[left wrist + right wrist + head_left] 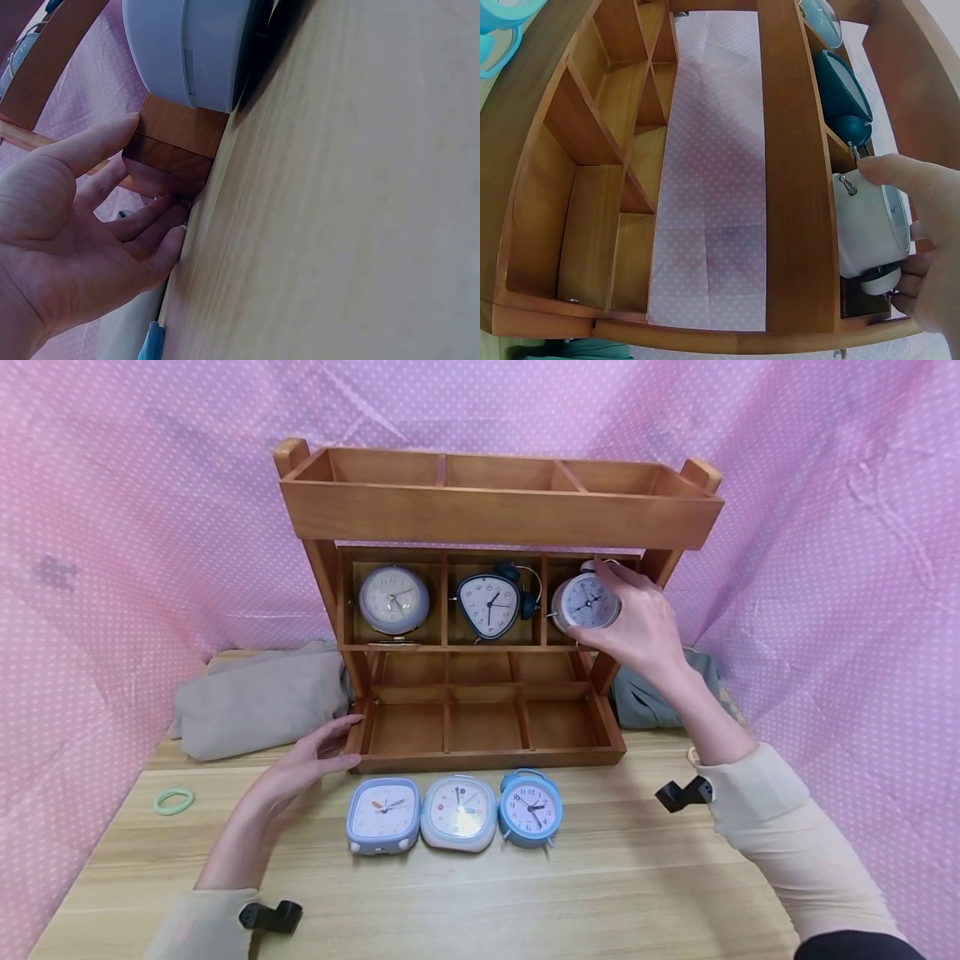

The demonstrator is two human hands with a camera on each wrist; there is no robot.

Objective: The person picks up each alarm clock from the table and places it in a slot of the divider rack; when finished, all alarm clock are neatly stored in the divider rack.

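Left hand [71, 247] fingers touching wooden rack corner [176, 146], pale blue clock [187, 49] beside, wooden table [345, 210]

3 clocks [455, 811] stand before the shelf [487, 610] — 3 more in its middle tier.

There are six alarm clocks. Three sit in the wooden shelf [495, 518]'s middle row: a round lilac clock [393, 600], a dark blue triangle clock [491, 604] and a white bell clock [587, 602]. Three stand on the table [615, 877] at the shelf's 6 o'clock: a square blue clock [383, 814], a grey square clock [459, 811] and a round blue bell clock [529, 807]. One green hair tie [174, 800] lies at 8 o'clock. Two hands show.
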